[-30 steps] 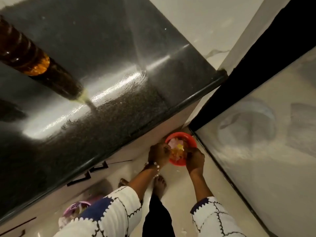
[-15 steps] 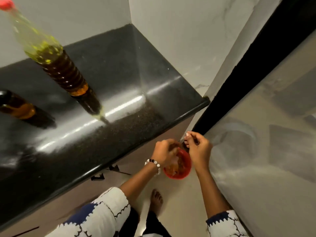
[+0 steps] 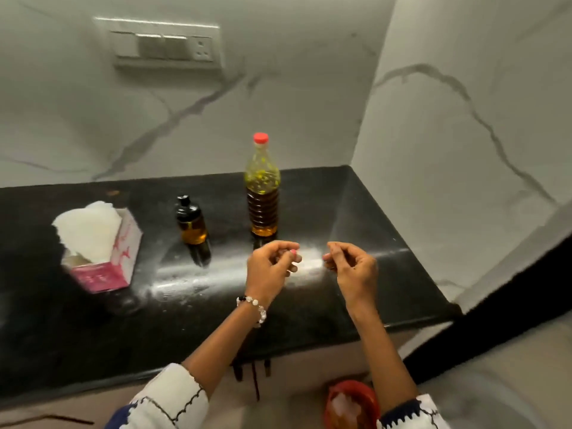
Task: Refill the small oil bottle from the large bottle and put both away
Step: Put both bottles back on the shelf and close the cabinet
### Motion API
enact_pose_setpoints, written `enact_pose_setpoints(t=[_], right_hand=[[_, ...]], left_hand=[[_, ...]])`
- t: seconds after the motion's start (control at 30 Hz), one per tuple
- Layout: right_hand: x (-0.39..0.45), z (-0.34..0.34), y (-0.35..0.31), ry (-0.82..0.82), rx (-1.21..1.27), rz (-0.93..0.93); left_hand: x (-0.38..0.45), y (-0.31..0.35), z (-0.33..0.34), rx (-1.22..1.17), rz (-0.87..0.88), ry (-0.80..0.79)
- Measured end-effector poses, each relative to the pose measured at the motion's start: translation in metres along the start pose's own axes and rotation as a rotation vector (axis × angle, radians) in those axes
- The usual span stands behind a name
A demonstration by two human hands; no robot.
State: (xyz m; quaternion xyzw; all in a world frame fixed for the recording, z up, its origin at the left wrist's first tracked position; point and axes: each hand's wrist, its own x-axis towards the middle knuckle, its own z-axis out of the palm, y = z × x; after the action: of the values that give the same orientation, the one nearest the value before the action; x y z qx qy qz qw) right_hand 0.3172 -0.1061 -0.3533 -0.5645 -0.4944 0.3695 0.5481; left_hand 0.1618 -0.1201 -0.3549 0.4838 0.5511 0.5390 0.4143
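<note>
Our hands have come up from the red bin (image 3: 351, 404) on the floor and now hover over the black counter (image 3: 371, 292).

We hold nothing: the left hand (image 3: 270, 267) and right hand (image 3: 353, 267) hang apart with fingers loosely curled, near the large bottle (image 3: 263, 193), red-capped and upright by the corner. The small bottle (image 3: 190, 221), black-capped, stands to its left, apart from it. A tissue box (image 3: 102, 249) sits further left; a switch plate (image 3: 167, 44) is on the wall.
</note>
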Motion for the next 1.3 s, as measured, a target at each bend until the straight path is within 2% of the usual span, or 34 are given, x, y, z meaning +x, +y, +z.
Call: enact_pose_setpoints(t=[0.1, 0.27, 0.33, 0.4, 0.57, 0.73, 1.0, 1.3], right_hand=[[0.021, 0.044, 0.003, -0.091, -0.022, -0.021], [0.059, 0.117, 0.021, -0.117, -0.116, -0.052], [0.072, 0.141, 0.027, -0.096, -0.138, -0.042], [0.085, 0.159, 0.033, -0.084, -0.157, -0.014], [0.108, 0.191, 0.05, -0.113, -0.143, 0.017], [0.112, 0.204, 0.048, -0.053, -0.11, 0.01], [0.118, 0.203, 0.043, 0.014, -0.172, -0.038], [0.103, 0.19, 0.03, -0.139, -0.18, -0.057]], left_hand=[[0.021, -0.005, -0.042, -0.053, 0.015, 0.241], [0.059, -0.039, -0.106, 0.092, 0.022, 0.602], [0.076, -0.051, -0.126, 0.181, -0.005, 0.711], [0.091, -0.063, -0.142, 0.251, -0.05, 0.754], [0.119, -0.089, -0.166, 0.264, -0.135, 0.619], [0.134, -0.1, -0.17, 0.209, -0.186, 0.476], [0.143, -0.096, -0.172, 0.27, -0.167, 0.438], [0.126, -0.068, -0.163, 0.265, -0.133, 0.263]])
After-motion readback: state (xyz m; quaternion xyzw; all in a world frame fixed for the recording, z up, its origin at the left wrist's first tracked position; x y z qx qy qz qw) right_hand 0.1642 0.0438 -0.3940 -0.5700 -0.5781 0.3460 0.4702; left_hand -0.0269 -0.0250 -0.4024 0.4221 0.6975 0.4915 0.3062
